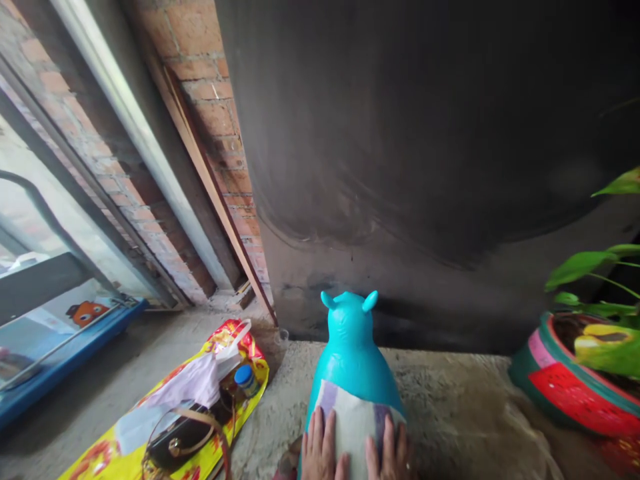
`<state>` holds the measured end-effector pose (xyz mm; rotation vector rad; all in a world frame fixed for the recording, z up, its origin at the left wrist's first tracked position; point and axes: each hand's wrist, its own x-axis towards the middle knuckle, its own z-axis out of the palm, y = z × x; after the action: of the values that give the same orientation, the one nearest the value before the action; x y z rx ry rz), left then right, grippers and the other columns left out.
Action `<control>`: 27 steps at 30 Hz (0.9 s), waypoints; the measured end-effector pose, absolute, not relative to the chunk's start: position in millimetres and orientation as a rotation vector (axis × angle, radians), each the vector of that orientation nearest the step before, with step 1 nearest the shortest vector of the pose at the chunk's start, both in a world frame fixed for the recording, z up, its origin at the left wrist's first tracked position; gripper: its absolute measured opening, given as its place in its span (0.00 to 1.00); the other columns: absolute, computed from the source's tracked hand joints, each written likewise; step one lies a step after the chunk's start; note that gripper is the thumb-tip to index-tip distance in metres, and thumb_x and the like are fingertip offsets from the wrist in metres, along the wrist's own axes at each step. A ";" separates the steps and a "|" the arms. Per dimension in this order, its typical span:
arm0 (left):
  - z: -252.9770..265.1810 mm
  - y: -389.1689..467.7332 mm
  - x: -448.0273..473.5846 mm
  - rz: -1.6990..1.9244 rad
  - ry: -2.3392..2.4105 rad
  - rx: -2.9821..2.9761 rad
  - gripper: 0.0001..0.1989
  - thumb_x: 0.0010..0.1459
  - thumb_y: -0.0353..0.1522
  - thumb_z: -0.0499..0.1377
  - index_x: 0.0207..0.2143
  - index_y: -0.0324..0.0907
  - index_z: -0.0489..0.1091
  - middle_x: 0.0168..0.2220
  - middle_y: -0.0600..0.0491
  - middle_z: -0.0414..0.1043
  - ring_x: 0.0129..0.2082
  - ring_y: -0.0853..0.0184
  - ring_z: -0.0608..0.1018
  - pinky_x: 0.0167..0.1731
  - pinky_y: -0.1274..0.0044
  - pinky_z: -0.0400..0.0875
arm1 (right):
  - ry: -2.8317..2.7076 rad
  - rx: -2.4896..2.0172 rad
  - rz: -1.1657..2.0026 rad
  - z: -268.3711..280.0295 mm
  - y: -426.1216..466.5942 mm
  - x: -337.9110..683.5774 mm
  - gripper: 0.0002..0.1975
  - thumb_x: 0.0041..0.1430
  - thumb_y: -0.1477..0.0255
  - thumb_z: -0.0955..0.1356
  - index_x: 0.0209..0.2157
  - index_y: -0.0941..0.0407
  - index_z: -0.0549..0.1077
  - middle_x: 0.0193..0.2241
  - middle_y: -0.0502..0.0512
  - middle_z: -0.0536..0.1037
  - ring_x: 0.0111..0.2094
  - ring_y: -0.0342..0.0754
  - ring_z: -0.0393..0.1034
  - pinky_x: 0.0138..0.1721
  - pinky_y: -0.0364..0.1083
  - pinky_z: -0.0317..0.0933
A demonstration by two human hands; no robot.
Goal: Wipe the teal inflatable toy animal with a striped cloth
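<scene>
A turquoise inflatable animal toy [353, 357] with two small ears stands on the concrete floor in front of me, its head toward the dark wall. A white cloth with purple stripes [353, 420] is draped over its back. My left hand [323, 447] lies flat on the cloth's left side, fingers apart. On the right side of the cloth rests my right hand [390, 453], also with spread fingers and a ring on one of them. The lower parts of both hands are cut off by the frame's bottom edge.
To the left, a yellow and red plastic sheet [253, 410] bears a dark handbag [175, 440], a blue-lidded jar [245, 380] and white plastic bags [193, 383]. A painted plant pot [575, 393] stands right. A blue-based cart [100, 340] is far left; a wooden plank [215, 187] leans on brick.
</scene>
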<state>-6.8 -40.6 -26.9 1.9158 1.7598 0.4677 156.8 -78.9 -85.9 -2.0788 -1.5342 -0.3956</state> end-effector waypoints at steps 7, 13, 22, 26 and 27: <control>-0.7 8.0 28.3 0.292 1.839 2.066 0.33 0.61 0.42 0.44 0.65 0.38 0.48 0.69 0.43 0.38 0.69 0.56 0.44 0.65 0.56 0.47 | -1.509 -2.056 0.368 -32.7 7.5 194.0 0.34 0.64 0.53 0.53 0.65 0.58 0.52 0.65 0.67 0.51 0.65 0.63 0.46 0.57 0.64 0.58; -13.2 46.0 49.0 0.394 1.954 2.229 0.33 0.62 0.41 0.44 0.65 0.31 0.48 0.68 0.36 0.41 0.68 0.51 0.45 0.64 0.55 0.50 | -1.572 -1.843 0.490 -27.9 58.8 222.4 0.31 0.65 0.56 0.54 0.65 0.57 0.52 0.65 0.61 0.53 0.66 0.53 0.47 0.63 0.56 0.51; -27.5 58.6 50.5 0.512 1.950 2.370 0.34 0.62 0.42 0.45 0.64 0.28 0.50 0.67 0.32 0.44 0.68 0.48 0.47 0.63 0.52 0.52 | -1.409 -1.823 0.418 -50.4 48.2 222.0 0.27 0.66 0.58 0.54 0.62 0.54 0.59 0.62 0.57 0.62 0.62 0.51 0.56 0.60 0.52 0.58; -14.3 47.3 48.1 0.516 1.825 2.482 0.32 0.63 0.41 0.45 0.65 0.33 0.48 0.69 0.34 0.39 0.68 0.49 0.42 0.62 0.52 0.53 | -1.319 -1.883 0.356 -63.6 10.1 211.5 0.27 0.65 0.56 0.53 0.59 0.53 0.63 0.59 0.56 0.66 0.61 0.53 0.58 0.57 0.53 0.62; -10.3 42.1 47.5 0.524 1.774 2.527 0.31 0.63 0.41 0.45 0.65 0.36 0.47 0.69 0.35 0.38 0.69 0.49 0.42 0.62 0.52 0.54 | -1.297 -1.904 0.338 -66.1 -2.0 209.0 0.27 0.65 0.55 0.52 0.58 0.52 0.64 0.58 0.56 0.68 0.60 0.53 0.60 0.56 0.54 0.63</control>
<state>47.5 42.1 -10.3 2.5269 1.7739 0.5239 209.0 -2.0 -66.1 -1.9044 -1.2969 0.3381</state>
